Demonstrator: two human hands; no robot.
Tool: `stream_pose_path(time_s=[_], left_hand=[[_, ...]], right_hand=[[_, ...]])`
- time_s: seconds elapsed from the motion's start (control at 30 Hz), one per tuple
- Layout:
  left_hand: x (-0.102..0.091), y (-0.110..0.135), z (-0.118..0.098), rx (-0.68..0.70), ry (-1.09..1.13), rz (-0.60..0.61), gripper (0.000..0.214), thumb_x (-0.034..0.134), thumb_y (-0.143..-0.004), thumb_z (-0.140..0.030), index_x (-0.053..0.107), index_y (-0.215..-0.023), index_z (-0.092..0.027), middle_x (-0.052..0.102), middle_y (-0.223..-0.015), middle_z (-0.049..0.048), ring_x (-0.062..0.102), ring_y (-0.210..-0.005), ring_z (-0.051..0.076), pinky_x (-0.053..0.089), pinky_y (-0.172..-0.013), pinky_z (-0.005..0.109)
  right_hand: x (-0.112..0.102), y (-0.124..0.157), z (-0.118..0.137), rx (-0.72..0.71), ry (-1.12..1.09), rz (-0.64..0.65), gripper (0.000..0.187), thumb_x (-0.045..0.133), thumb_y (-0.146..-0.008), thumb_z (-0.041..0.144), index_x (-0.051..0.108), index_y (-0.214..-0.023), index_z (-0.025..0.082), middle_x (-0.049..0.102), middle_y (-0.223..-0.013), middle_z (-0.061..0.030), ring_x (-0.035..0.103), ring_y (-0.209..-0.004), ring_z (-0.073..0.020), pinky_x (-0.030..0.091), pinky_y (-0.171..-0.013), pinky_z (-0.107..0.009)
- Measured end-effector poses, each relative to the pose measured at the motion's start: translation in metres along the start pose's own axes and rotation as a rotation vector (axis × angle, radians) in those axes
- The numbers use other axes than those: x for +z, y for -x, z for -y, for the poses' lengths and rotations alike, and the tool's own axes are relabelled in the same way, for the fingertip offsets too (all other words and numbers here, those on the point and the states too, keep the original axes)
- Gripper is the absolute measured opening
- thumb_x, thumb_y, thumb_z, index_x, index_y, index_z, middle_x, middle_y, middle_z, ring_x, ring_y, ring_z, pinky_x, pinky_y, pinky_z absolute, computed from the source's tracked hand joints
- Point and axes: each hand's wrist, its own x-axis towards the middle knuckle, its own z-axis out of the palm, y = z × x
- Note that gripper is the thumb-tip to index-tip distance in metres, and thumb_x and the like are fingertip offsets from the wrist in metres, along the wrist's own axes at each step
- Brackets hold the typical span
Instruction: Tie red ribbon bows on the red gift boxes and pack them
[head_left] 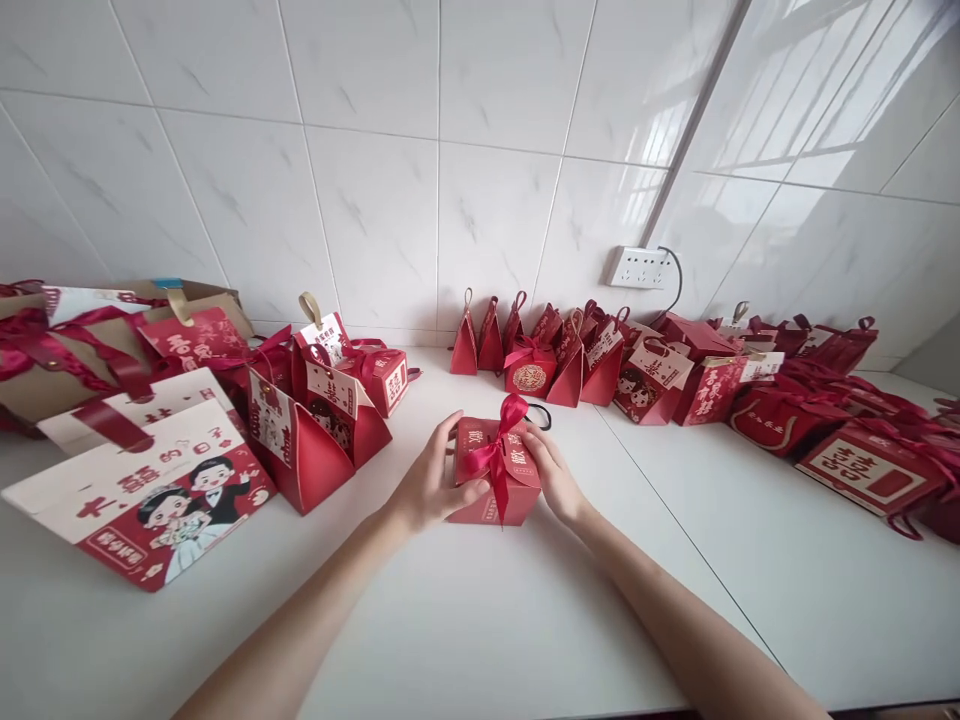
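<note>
A red gift box with gold lettering stands on the white table in the middle, a dark red ribbon tied in a bow over its top. My left hand wraps round the box's left side, its thumb lying near the ribbon at the front. From the other side my right hand presses against the right face, fingers reaching over the top edge. Part of each hand's fingers is hidden behind the box. A dark loop shows just behind the box, and I cannot tell whether it is attached.
Red triangular boxes and a large printed gift bag stand at left. Along the tiled wall are several small red boxes. More red boxes crowd the right side. A white power strip is on the wall.
</note>
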Motion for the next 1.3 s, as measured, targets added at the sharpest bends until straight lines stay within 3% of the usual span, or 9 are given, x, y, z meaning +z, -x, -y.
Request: stream_pose_path(time_s=[0.1,0.27,0.43,0.63,0.8,0.97,1.1,1.2,1.3], left_hand=[[-0.004,0.001,-0.004,0.151,-0.142,-0.011,0.088,0.066,-0.066,-0.049,0.028,-0.138,-0.016,0.051,-0.133,0.0138,0.048,-0.122,0.032,0.035,-0.106,0.047],[-0.008,0.005,-0.01,0.324,-0.268,0.038,0.095,0.066,-0.062,-0.036,0.021,-0.142,-0.015,0.035,-0.146,0.0161,0.037,-0.133,0.033,0.031,-0.11,0.045],[-0.008,0.006,-0.01,0.247,-0.177,0.142,0.085,0.056,-0.071,-0.027,0.016,-0.145,-0.015,0.041,-0.144,0.013,0.037,-0.134,0.03,0.032,-0.111,0.043],[-0.008,0.005,-0.012,0.191,-0.146,0.163,0.074,0.055,-0.076,-0.031,0.026,-0.142,-0.017,0.051,-0.136,0.01,0.047,-0.125,0.027,0.038,-0.106,0.041],[-0.005,0.004,-0.013,0.229,-0.179,0.126,0.061,0.052,-0.079,-0.034,0.037,-0.136,-0.019,0.055,-0.13,0.0095,0.055,-0.115,0.024,0.045,-0.097,0.035],[-0.004,0.0,-0.014,0.058,-0.341,-0.153,0.027,0.048,-0.084,-0.042,0.058,-0.094,-0.02,0.067,-0.092,0.004,0.063,-0.081,0.018,0.049,-0.075,0.03],[-0.007,-0.001,-0.018,-0.177,-0.291,-0.305,0.044,0.041,-0.085,-0.051,0.044,-0.053,-0.02,0.052,-0.048,-0.0015,0.051,-0.048,0.013,0.038,-0.05,0.025],[-0.015,-0.001,-0.023,-0.367,-0.036,-0.099,0.061,0.035,-0.082,-0.06,0.038,-0.037,-0.019,0.046,-0.036,0.0007,0.041,-0.032,0.01,0.032,-0.041,0.024],[-0.025,-0.002,-0.027,-0.473,0.226,0.224,0.065,0.035,-0.079,-0.066,0.05,-0.041,-0.016,0.059,-0.044,0.0066,0.043,-0.029,0.01,0.031,-0.035,0.024]], right_hand=[[-0.002,0.006,0.01,-0.111,0.059,-0.032,0.032,0.045,-0.087,0.042,0.047,-0.114,0.025,0.062,-0.11,-0.005,0.059,-0.097,-0.0207,0.047,-0.087,-0.036],[-0.002,0.014,0.02,-0.294,0.163,-0.039,0.026,0.048,-0.086,0.044,0.051,-0.099,0.022,0.06,-0.096,-0.0059,0.058,-0.088,-0.0214,0.047,-0.081,-0.037],[-0.003,0.015,0.023,-0.291,0.243,-0.096,0.024,0.05,-0.086,0.045,0.051,-0.082,0.021,0.052,-0.082,-0.0036,0.051,-0.071,-0.0167,0.042,-0.059,-0.029],[-0.004,0.015,0.029,-0.445,0.326,-0.12,0.034,0.037,-0.091,0.046,0.049,-0.071,0.021,0.049,-0.078,-0.0036,0.048,-0.078,-0.0196,0.04,-0.071,-0.034],[-0.006,0.014,0.03,-0.354,0.27,-0.204,0.035,0.045,-0.088,0.044,0.045,-0.062,0.02,0.046,-0.07,-0.0008,0.046,-0.068,-0.0161,0.037,-0.063,-0.029],[-0.008,0.008,0.026,-0.224,0.106,-0.305,0.025,0.054,-0.083,0.039,0.053,-0.068,0.02,0.051,-0.07,0.0009,0.047,-0.066,-0.0137,0.039,-0.062,-0.026],[-0.006,0.005,0.021,-0.018,-0.046,-0.223,0.022,0.058,-0.079,0.039,0.055,-0.069,0.019,0.055,-0.065,0.0021,0.05,-0.059,-0.0124,0.041,-0.057,-0.025],[-0.004,0.005,0.018,0.076,-0.149,-0.173,0.024,0.061,-0.075,0.041,0.054,-0.066,0.019,0.055,-0.062,0.0026,0.051,-0.055,-0.0119,0.043,-0.055,-0.025],[-0.004,0.003,0.016,0.146,-0.244,-0.164,0.03,0.065,-0.07,0.044,0.054,-0.061,0.018,0.055,-0.059,0.0025,0.05,-0.052,-0.0112,0.045,-0.053,-0.025]])
